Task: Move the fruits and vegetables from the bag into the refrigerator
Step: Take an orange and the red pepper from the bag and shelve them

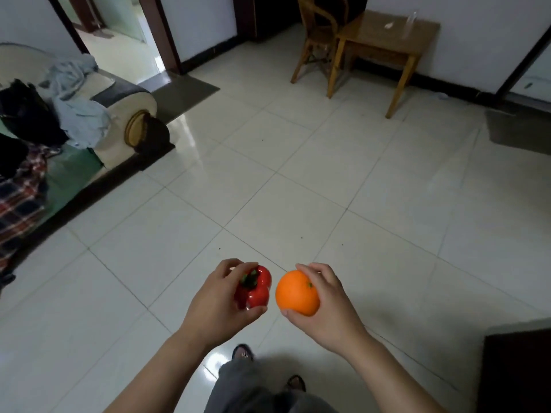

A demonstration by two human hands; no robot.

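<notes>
My left hand (216, 302) grips a shiny red bell pepper (255, 289) with a green stem, fingers curled over its top and thumb under it. Just to its right, my right hand (328, 305) holds a round orange (296, 293) between fingers and thumb. Both are carried at waist height over the white tiled floor (298, 174), side by side and a little apart. Neither the bag nor a refrigerator can be made out in view.
A sofa (125, 114) piled with clothes stands at the left. A wooden table (387, 37) and chair (316, 34) sit against the far wall. A doorway (119, 31) opens at the back left. Dark furniture (518, 371) fills the lower right corner. My feet show below.
</notes>
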